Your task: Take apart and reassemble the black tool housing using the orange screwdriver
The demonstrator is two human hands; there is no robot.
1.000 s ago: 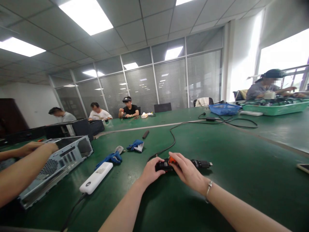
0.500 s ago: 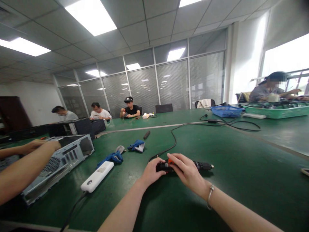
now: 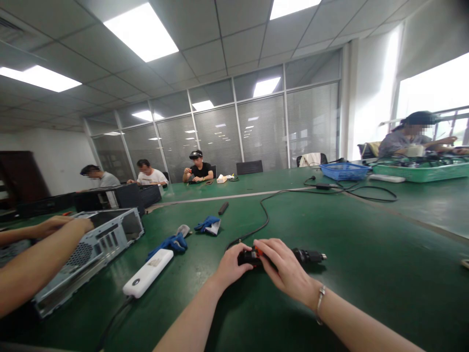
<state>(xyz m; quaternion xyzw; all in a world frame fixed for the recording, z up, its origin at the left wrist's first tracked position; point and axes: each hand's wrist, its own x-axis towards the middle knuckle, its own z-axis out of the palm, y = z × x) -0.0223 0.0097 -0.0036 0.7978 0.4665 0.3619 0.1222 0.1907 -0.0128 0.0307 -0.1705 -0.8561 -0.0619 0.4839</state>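
A black electric screwdriver with red-orange parts lies sideways on the green table, its metal tip pointing right. My left hand is closed round its rear end, where a black cable leads away. Over the middle of the body rests my right hand, fingers bent across it near the red-orange part. The palm side of my right hand is hidden, and so is most of the tool's middle.
At left, a co-worker's arms reach into an open metal computer case. A white power strip, blue gloves and a dark bar lie nearby. Blue and green baskets stand at back right. Several people sit around.
The view has tilted up slightly, so things sit a little lower. Both my hands stay on the electric screwdriver in nearly the same pose.
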